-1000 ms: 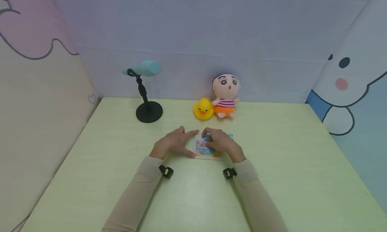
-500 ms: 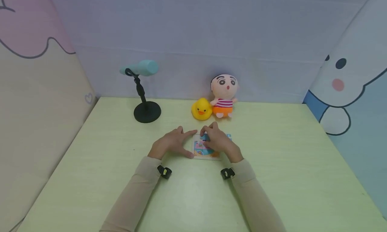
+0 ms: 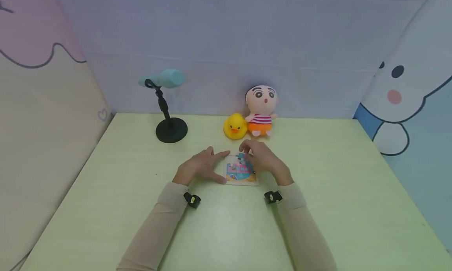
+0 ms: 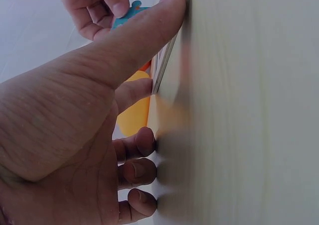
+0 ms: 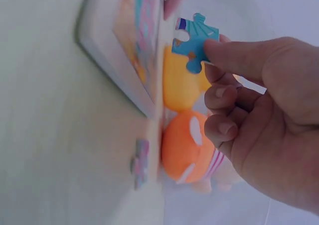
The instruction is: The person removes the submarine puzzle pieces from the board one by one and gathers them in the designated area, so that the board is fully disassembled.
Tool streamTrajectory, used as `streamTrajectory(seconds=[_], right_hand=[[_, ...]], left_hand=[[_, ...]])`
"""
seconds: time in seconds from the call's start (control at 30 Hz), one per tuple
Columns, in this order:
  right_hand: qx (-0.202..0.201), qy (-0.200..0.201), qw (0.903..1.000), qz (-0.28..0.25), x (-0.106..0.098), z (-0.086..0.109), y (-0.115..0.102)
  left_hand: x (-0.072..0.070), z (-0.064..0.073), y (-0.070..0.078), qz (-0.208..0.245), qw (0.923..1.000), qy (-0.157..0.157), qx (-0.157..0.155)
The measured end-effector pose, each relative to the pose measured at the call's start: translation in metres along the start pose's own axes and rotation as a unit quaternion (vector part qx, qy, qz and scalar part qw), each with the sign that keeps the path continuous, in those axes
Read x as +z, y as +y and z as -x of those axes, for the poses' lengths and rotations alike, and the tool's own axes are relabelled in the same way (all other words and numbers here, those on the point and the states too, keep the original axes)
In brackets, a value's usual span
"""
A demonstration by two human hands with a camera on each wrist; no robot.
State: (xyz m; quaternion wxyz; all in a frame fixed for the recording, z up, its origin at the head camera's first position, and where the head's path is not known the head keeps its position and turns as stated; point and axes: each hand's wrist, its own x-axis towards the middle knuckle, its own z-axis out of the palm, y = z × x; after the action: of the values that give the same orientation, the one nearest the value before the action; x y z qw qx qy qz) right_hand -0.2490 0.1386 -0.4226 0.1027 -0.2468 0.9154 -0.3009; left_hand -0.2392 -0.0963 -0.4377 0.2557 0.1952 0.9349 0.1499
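In the head view my left hand [image 3: 203, 165] rests at the left edge of a small picture puzzle board [image 3: 243, 184], thumb at its near corner and straight index finger at its far corner. The left wrist view shows its other fingers bent against the table. My right hand [image 3: 263, 158] pinches a blue jigsaw piece [image 5: 192, 46] between thumb and fingers, raised over the far part of the board. A pink and blue picture fills the near part of the board. Beside the board, another jigsaw piece [image 5: 142, 164] lies on the table, hidden behind my right hand in the head view.
Behind the board sit a yellow toy duck [image 3: 235, 126] and a plush doll [image 3: 261, 112] in orange shorts. Farther left, a black stand [image 3: 171, 130] holds a light-blue cylindrical object [image 3: 166, 78]. A pale wall rises at the table's back edge.
My right hand has shifted right and turned, bringing the blue jigsaw piece up into sight and uncovering more of the picture. My left hand stays at the board's edge.
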Motion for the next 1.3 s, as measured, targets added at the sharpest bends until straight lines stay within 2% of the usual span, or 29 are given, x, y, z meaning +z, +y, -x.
streamTrajectory(seconds=[0.13, 0.37, 0.63, 0.97, 1.3], right_hand=[[0.008, 0.001, 0.9996, -0.028, -0.013, 0.004, 0.007], [0.002, -0.005, 0.9994, -0.033, -0.033, 0.015, 0.024], [0.043, -0.014, 0.9983, -0.038, -0.047, 0.028, 0.049], [0.100, 0.004, 0.9933, -0.056, -0.049, 0.045, 0.082], [0.130, 0.023, 0.9895, -0.058, -0.045, 0.051, 0.097]], left_hand=[[0.001, -0.001, -0.002, -0.002, 1.0000, 0.005, -0.002], [0.002, 0.000, -0.007, -0.003, 1.0000, 0.008, 0.001], [0.002, 0.003, -0.007, -0.006, 0.9998, 0.016, 0.011], [0.002, 0.004, -0.004, 0.002, 0.9997, 0.016, 0.016], [0.003, 0.002, -0.001, -0.002, 0.9995, 0.019, 0.025]])
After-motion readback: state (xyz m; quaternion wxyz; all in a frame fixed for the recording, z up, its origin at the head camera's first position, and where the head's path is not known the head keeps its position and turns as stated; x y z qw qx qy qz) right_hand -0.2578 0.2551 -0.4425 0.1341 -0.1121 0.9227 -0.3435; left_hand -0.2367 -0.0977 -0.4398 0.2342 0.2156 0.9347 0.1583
